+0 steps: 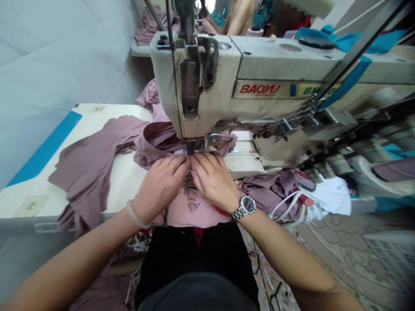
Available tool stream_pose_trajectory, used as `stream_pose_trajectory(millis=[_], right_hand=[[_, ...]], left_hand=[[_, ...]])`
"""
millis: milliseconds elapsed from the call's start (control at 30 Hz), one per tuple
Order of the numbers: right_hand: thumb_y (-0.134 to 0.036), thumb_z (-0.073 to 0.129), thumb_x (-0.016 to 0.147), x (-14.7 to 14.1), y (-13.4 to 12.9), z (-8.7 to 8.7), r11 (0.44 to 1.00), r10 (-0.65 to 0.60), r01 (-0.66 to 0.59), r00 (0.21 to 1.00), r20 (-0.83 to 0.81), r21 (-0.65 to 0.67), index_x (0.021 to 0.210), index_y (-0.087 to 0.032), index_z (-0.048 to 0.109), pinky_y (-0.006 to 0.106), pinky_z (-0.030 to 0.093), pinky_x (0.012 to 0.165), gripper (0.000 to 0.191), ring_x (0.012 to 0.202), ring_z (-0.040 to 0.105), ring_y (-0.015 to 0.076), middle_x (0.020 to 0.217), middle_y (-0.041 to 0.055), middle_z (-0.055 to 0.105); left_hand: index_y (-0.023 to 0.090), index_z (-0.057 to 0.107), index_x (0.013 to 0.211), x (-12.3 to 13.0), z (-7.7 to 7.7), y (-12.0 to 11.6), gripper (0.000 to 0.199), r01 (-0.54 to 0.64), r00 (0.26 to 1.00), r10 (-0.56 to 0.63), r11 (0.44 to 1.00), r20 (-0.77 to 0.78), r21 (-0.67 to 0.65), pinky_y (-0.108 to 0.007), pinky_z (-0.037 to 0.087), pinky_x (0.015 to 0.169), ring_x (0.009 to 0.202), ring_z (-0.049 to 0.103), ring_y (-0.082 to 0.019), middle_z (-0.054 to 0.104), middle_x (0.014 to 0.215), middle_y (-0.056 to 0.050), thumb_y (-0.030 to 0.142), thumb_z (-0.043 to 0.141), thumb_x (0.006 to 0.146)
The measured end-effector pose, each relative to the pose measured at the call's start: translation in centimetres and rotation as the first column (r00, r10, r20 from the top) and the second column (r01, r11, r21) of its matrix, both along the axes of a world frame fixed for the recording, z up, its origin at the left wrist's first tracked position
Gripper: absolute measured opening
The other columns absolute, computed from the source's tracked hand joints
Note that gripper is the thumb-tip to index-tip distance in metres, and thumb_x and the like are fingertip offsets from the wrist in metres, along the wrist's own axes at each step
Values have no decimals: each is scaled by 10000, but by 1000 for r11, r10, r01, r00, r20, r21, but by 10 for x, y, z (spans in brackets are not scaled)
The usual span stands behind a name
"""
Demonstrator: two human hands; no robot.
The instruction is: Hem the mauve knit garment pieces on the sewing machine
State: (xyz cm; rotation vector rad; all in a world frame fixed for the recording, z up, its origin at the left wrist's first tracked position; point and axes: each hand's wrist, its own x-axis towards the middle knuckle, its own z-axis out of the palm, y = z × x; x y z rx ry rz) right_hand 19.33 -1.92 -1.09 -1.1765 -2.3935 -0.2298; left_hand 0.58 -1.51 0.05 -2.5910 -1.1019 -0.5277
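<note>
Directly in front of me stands a sewing machine (210, 77), its presser foot (191, 147) low over the bed. My left hand (165, 181), with a ring and a pale bracelet, is closed on mauve fabric (147, 144) just left of the foot. From the right, my right hand (212, 179) presses its bent fingers together at the same spot, thumb beside my left fingertips. The cloth edge between the fingertips is mostly hidden. The fabric curves in a loop behind my left hand. Pink cloth (191, 209) lies below my wrists.
More mauve fabric (90, 160) drapes over the left of the white table (126, 190). Right of the machine bed lie a mauve heap (275, 192) and white cloth (330, 198). A person's arm (240, 19) shows behind the machine. A white basket (392, 250) stands at lower right.
</note>
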Motion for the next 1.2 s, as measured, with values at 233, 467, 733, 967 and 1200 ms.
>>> stream_pose_trajectory(millis=[233,467,733,967,1200], right_hand=[[-176,459,953,5,-1,-1,998,66,-64,991,-115,20,1069,-99,665,389,436,886,247,999,535,224,1080,95,683],[-200,516,926,6,10,7,998,51,-53,997,-54,-23,1097,-118,664,407,427,891,240,1010,529,245,1100,92,674],[-183,502,945,11,17,7,996,49,-56,994,-95,-65,1163,-130,655,403,412,875,272,1015,544,230,1145,81,678],[-186,469,967,13,15,7,997,20,-21,1000,-20,-78,1200,-146,642,414,398,908,293,1068,532,238,1198,76,658],[-150,424,969,7,12,10,999,53,-54,988,147,0,1227,-51,603,428,448,883,329,1082,533,274,1213,167,638]], left_hand=[[103,660,1050,-6,2,-1,191,114,992,-117,991,48,65,-381,529,808,949,626,-249,669,1094,-95,205,555,926],[86,651,1078,-2,3,7,251,91,992,-92,996,85,21,-399,538,824,964,627,-258,665,1091,-116,262,534,942],[70,627,1150,-2,0,13,350,68,994,-67,998,91,-7,-405,525,867,1022,619,-262,655,1141,-130,339,519,953],[105,618,1199,-6,-2,16,363,32,995,-29,999,92,-26,-409,509,872,1066,607,-260,644,1190,-115,355,501,965],[82,610,1179,1,-5,10,345,49,992,-47,999,116,-21,-417,498,916,1075,611,-259,647,1187,-135,331,505,964]])
